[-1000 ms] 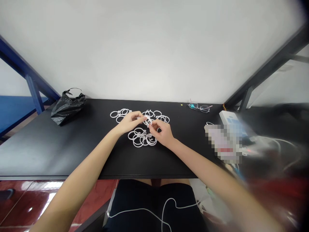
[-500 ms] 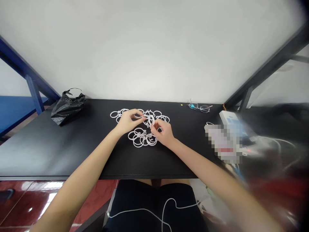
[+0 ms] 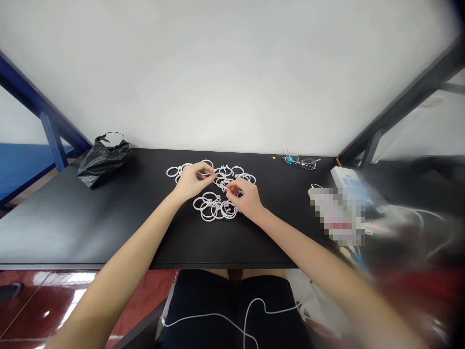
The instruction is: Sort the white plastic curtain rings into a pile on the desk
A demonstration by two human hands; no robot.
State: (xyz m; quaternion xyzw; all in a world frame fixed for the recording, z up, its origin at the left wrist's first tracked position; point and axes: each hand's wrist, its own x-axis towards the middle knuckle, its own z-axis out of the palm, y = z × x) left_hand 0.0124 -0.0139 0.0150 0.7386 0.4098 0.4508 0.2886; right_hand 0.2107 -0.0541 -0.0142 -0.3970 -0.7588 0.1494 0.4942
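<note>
White rings point(image 3: 218, 208) are scattered on the bench point(image 3: 109, 223), partly hidden by the left hand point(image 3: 192, 182) and right hand point(image 3: 247, 196); whether one is pinched in either grip cannot be told. They are flanked, well apart, by a black bag point(image 3: 103, 162) and glasses point(image 3: 308, 164).

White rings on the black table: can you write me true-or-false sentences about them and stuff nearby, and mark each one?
1. The crumpled black plastic bag is left of the thin white rings. True.
2. The thin-framed eyeglasses rest on the bag. False: they lie on the flat black table.
3. The bare left hand is nearer the bag than the bare right hand. True.
4. There is just one ring. False: there are many, some overlapping.
</note>
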